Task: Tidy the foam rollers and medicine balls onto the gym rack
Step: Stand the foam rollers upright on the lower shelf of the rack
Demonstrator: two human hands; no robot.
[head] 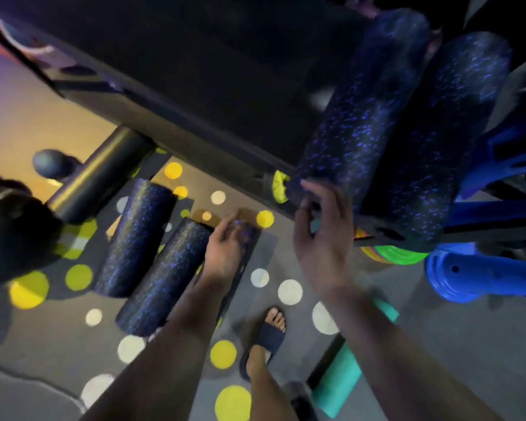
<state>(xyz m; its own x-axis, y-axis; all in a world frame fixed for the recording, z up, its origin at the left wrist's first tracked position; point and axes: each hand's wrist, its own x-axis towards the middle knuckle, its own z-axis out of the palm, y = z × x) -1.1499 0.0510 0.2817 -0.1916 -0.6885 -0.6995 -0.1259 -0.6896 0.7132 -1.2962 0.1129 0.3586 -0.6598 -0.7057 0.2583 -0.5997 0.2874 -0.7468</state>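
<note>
foam rollers (362, 123), speckled dark cylinders, on rack (195, 126); right hand (319, 238) loose-fingered beside; left hand (222, 250) grip unclear.

We see two black, blue-speckled foam rollers, left roller (368, 117) and right roller (438, 141), lying side by side on the rack (195, 135); floor roller (137, 238) and second floor roller (164, 278) lie below, near a dark medicine ball (47, 164).

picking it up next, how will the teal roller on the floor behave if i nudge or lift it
The teal roller lies on its side on the flat floor, so a sideways nudge will probably roll it. It looks like foam: likely light for its size, and stiff rather than floppy.
</note>
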